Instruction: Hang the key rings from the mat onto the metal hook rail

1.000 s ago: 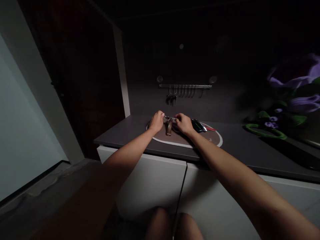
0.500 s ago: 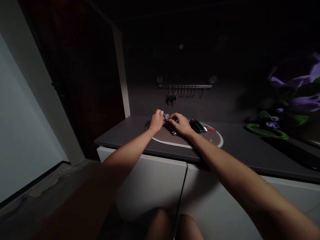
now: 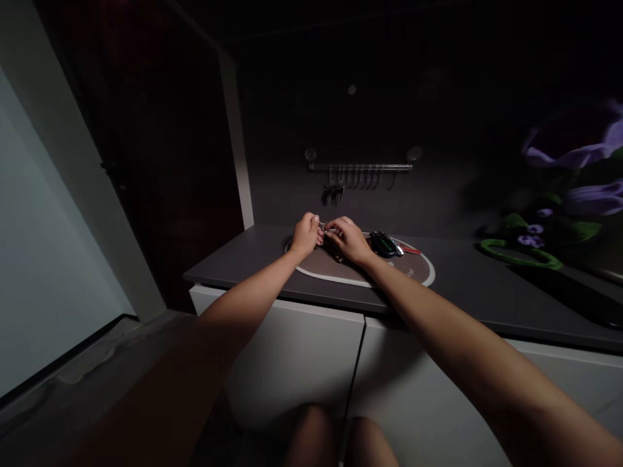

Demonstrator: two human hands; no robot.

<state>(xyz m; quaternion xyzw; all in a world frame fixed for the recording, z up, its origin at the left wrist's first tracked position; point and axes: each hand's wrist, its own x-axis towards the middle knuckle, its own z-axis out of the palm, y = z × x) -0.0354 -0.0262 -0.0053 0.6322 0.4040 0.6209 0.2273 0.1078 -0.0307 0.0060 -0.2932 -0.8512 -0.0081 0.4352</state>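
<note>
Over the left part of an oval brown mat [image 3: 321, 275] with a white rim, my two hands meet at a small silvery bunch of keys [image 3: 324, 228]; the dim light blurs its details. My left hand [image 3: 305, 235] is closed on one side of it, thumb up. From the other side, my right hand [image 3: 346, 238] pinches it with thumb and fingertips. A small brassy piece [image 3: 338, 259] shows on the mat under my right hand. To the right of that hand lies a black key case [image 3: 383, 244] with green marks, next to a red strip [image 3: 410, 250].
A clear rail [image 3: 360, 168] with several hooks is fixed to the dark wall, and small dark keys [image 3: 334, 192] hang from it. Purple flowers [image 3: 594, 188] and a green ring [image 3: 520, 255] stand at the counter's right. White cabinet doors [image 3: 302, 344] are below.
My right hand has moved slightly left, nearer my left hand, and its fingers now cover more of the silvery piece. The left hand has hardly moved.
</note>
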